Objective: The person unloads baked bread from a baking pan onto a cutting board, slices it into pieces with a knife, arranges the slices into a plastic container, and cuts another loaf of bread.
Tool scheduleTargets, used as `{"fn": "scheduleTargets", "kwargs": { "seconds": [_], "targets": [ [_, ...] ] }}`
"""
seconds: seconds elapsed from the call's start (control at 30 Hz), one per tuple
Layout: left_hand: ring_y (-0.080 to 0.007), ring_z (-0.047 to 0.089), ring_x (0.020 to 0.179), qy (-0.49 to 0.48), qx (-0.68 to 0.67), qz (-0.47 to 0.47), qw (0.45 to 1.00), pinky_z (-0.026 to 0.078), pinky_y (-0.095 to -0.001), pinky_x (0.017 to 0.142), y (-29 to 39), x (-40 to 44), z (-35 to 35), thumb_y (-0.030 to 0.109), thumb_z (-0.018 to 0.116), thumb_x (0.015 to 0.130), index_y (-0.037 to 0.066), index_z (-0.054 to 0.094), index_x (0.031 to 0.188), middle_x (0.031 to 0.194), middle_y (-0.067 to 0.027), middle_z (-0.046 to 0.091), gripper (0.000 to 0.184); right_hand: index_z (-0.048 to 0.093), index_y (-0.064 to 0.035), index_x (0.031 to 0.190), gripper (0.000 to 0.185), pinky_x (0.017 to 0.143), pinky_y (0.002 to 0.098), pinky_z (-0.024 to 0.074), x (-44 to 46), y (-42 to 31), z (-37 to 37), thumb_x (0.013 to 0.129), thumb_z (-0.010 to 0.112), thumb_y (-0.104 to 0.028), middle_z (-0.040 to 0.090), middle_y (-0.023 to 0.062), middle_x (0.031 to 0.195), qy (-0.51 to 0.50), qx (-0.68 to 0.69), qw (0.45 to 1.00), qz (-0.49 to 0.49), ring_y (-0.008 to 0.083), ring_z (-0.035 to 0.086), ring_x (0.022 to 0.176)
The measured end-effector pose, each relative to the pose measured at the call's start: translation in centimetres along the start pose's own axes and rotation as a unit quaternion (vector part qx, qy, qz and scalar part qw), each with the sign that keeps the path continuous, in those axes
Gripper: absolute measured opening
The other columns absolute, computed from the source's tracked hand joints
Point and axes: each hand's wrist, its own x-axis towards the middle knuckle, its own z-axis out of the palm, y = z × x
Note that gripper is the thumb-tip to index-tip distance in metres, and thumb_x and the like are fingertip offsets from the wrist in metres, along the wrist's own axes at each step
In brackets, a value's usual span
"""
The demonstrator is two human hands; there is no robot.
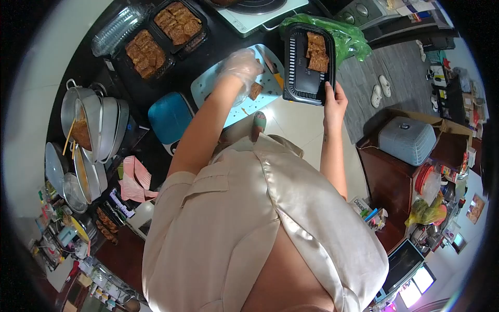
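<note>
My left hand (240, 68), in a clear plastic glove, is over the light blue cutting board (208, 78) with its fingers curled downward. What they hold, if anything, is hidden. Just below it, a brown food piece (255, 91) lies on the board. A knife (268, 61) with a yellow-orange handle lies along the board's right side. My bare right hand (335, 101) grips the near right corner of a black plastic tray (306, 83), held beside the board. Several brown food pieces (317, 52) sit in the tray's far right part.
Two black trays of brown pieces (145, 53) stand at the far left, by a clear lid (118, 31). A green plastic bag (348, 39) lies behind the held tray. Left are a blue-topped scale (170, 117) and stacked metal bowls (106, 125). A hotplate (254, 13) stands at the back.
</note>
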Motion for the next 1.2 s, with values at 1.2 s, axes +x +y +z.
{"fn": "scheduleTargets", "kwargs": {
  "seconds": [1.2],
  "targets": [
    [-0.0197,0.062,0.08,0.009,-0.207,0.003,0.978,0.051,-0.0353,0.076,1.4,-5.4,-7.7,0.028,0.062,0.092,0.009,0.065,0.111,0.101,-0.0112,0.064,0.027,0.062,0.0059,0.122,0.034,0.082,0.0211,0.0437,-2.0,-0.8,3.6,0.1,0.057,-0.019,0.066,0.0016,0.1,0.002,0.016,1.0,-0.02,0.007,0.056,0.09]
  ]
}}
